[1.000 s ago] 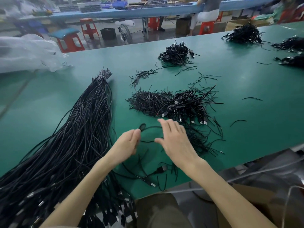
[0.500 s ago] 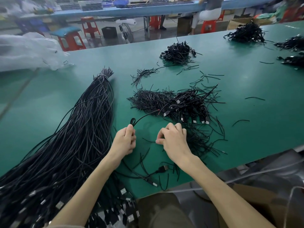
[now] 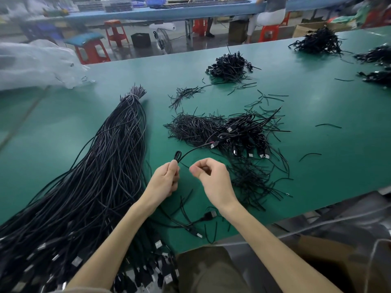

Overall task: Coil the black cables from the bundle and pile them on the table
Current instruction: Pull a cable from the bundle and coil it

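The left hand (image 3: pixel 164 180) is gripping a thin black rubbery cable (image 3: pixel 194 149) in its fingers, hiding its lower length. A small tight loop is poking above the fist, over the matte green counter (image 3: pixel 317 166). The right hand (image 3: pixel 213 180) is curling its fingers closed; whether they are pinching anything, I cannot tell. The long glossy bundle of black cables (image 3: pixel 101 176) is running off-frame, its plugs blurring. A tangled pile of coiled black cables (image 3: pixel 243 134) is lying beyond.

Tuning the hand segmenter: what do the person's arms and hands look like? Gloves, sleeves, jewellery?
Left hand and right hand are bare: no gloves, rings or watch visible. Left forearm and right forearm are uncovered to the lower frame edge; no sleeve clearly shows.
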Demonstrator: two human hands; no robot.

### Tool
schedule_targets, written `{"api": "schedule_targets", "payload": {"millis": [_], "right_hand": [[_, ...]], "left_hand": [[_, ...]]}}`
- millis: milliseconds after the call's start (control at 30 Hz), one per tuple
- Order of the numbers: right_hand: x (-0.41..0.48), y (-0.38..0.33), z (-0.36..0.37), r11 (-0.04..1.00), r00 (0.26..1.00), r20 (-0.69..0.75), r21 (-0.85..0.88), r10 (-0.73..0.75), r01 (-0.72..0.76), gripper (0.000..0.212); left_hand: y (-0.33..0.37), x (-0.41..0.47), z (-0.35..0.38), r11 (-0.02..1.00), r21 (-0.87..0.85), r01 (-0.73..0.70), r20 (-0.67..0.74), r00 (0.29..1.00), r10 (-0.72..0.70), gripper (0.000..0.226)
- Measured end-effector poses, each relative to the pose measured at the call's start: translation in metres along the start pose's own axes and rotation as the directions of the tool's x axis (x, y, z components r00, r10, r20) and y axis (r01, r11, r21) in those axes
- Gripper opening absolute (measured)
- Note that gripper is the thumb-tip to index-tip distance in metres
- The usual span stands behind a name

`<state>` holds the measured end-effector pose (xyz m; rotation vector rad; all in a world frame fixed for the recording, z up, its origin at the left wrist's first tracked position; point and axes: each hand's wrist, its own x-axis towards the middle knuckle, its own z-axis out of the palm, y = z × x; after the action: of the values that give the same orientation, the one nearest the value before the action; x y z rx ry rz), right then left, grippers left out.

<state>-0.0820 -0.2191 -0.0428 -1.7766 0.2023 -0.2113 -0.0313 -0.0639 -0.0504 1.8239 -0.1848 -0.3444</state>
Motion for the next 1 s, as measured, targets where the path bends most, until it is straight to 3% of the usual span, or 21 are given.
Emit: {"api": "schedule_targets", "payload": {"millis": [200, 367, 600, 767, 900, 1000], "right_hand": [[0.003, 0.0, 0.022, 0.991, 0.996, -0.038, 0.108, 0.08, -0.075, 0.011], [0.003, -0.001, 0.023, 0.987, 0.996, -0.005, 0.134, 0.09, -0.089, 0.019], [0.006, -0.002, 0.002, 0.969, 0.967, 0.247, 0.248, -0.066, 0.003, 0.041], [0.011, -0.007, -0.018, 0.987, 0.897, 0.43, 0.154, -0.105, 0.042, 0.042], [0.003, -0.002, -0.018, 0.999, 0.935, 0.351, 0.0, -0.044, 0.047, 0.015], [-0.004, 0.003, -0.013, 0.996, 0.969, 0.245, -0.073, -0.039, 0.059, 0.018]], "left_hand": [[0.002, -0.005, 0.003, 0.994, -0.044, -0.104, 0.057, 0.993, 0.107, 0.039], [-0.002, -0.003, 0.004, 0.991, -0.104, -0.087, 0.04, 0.995, 0.092, 0.038], [-0.002, -0.007, -0.002, 0.983, -0.178, -0.044, 0.116, 0.991, 0.065, 0.04], [0.002, -0.014, 0.0, 0.982, -0.169, -0.086, 0.203, 0.972, 0.12, 0.04], [0.003, -0.016, 0.003, 0.983, -0.166, -0.077, 0.215, 0.97, 0.113, 0.041], [0.001, -0.016, 0.003, 0.983, -0.172, -0.071, 0.194, 0.976, 0.104, 0.036]]}}
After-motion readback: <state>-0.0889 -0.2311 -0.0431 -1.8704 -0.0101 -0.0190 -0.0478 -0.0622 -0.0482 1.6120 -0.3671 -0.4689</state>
